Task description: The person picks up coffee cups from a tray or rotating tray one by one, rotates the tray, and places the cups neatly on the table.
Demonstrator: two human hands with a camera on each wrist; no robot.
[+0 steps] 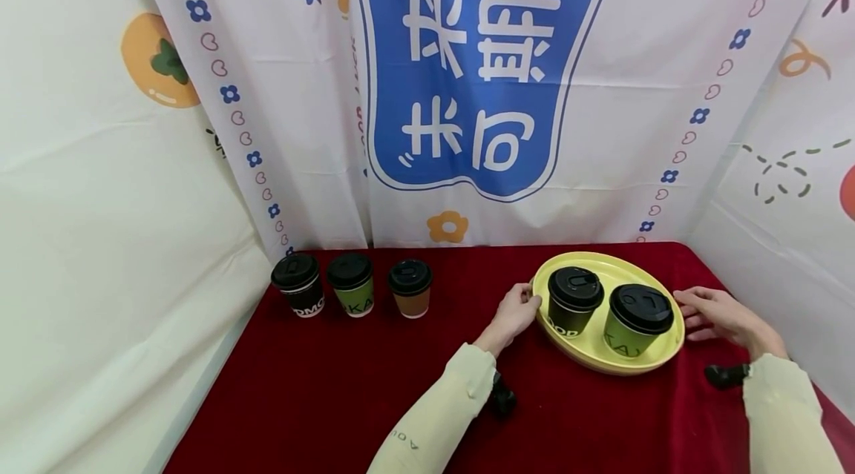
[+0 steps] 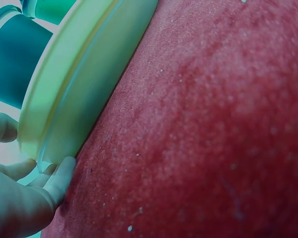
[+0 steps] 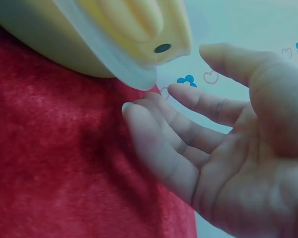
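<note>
A round yellow tray (image 1: 601, 260) rests on the red cloth at the right. It carries a dark paper cup (image 1: 574, 303) and a green paper cup (image 1: 637, 318), both upright with black lids. At the tray's left edge, my left hand (image 1: 517, 311) grips the rim, thumb on the upper side and fingers low against the outer wall. My right hand (image 1: 721, 314) is beside the opposite edge, its fingers spread and loosely bent. In the right wrist view, a small gap separates that hand (image 3: 213, 124) from the tray's rim (image 3: 134, 74).
Towards the back left stand a black cup (image 1: 300, 288), a green cup (image 1: 352, 285) and a smaller brown cup (image 1: 410, 288), all with black lids. Behind the red-covered table (image 1: 401, 385) hangs a printed white curtain (image 1: 307, 125). White fabric walls flank both sides.
</note>
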